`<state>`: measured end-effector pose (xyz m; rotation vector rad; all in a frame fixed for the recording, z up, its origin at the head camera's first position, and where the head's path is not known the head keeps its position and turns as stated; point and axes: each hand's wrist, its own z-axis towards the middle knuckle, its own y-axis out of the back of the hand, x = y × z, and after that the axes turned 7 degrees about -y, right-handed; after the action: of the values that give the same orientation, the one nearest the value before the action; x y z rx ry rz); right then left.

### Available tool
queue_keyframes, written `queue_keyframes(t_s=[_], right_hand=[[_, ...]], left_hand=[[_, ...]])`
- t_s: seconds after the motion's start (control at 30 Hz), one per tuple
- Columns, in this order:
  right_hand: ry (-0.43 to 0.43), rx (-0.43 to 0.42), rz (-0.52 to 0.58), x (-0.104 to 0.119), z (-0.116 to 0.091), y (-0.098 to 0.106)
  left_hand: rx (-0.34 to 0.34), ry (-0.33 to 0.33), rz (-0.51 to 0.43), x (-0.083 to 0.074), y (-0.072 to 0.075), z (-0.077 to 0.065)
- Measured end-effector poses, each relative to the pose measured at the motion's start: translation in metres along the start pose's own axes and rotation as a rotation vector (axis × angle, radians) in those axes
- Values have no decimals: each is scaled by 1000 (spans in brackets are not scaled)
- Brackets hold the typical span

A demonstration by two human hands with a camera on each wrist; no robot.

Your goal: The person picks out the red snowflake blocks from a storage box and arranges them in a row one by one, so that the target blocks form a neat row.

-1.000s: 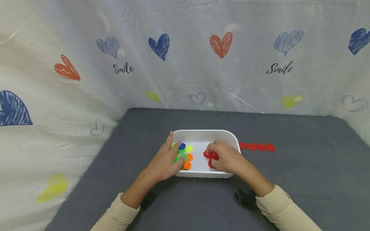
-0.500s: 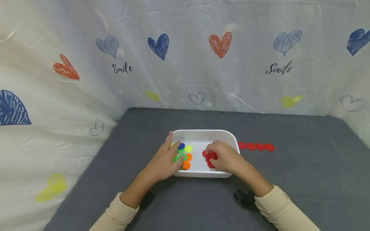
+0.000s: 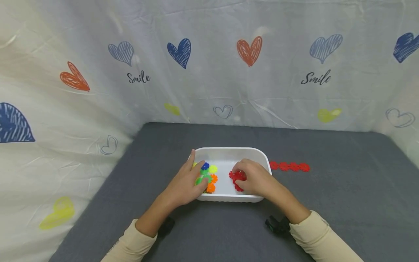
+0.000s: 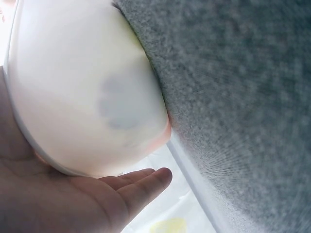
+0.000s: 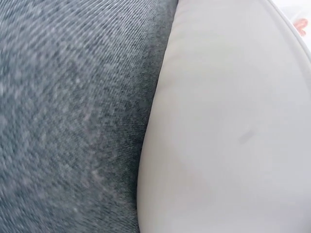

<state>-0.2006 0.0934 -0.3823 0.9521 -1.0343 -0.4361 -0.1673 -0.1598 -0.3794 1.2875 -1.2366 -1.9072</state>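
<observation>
A white tray point(image 3: 224, 197) holds toothed, flower-shaped plastic discs. My left hand point(image 3: 184, 185) straddles its left end. One finger and the thumb reach inside over green discs point(image 3: 207, 178), while other fingers extend outside the wall, as the left wrist view shows. With thumb and forefinger my right hand point(image 3: 256, 178) pinches a red flower-shaped disc point(image 3: 241, 175) at the right side of the tray; more red discs lie under those fingers, partly hidden. The right wrist view shows only the outer tray wall point(image 5: 233, 121) and grey cloth, with no hand in it.
Beside the tray's right end lies a row of joined red discs point(image 3: 294, 166) on the grey cloth point(image 3: 343, 189). Blue point(image 3: 205, 166), yellow point(image 3: 213, 169) and orange discs point(image 3: 211, 187) sit in the tray's left part. A heart-patterned curtain point(image 3: 209, 72) hangs behind.
The right fingers and the red discs under them shift very slightly. The left hand keeps its place on the tray's end.
</observation>
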Motion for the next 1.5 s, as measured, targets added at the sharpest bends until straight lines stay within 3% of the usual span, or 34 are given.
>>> queue_keyframes(t_s=[0.57,0.8,1.23,1.5], right_hand=[[-64,19,141,-1,-6,13],[-93,5,293,-6,-10,20],[-173,-66,476,-29,-23,41],[-115,-121,524,-51,-33,59]], left_hand=[[2,14,7,-1,-2,0],[-4,8,0,0,-3,-1],[-17,1,3,0,-2,-1],[-14,5,-3,1,-2,0]])
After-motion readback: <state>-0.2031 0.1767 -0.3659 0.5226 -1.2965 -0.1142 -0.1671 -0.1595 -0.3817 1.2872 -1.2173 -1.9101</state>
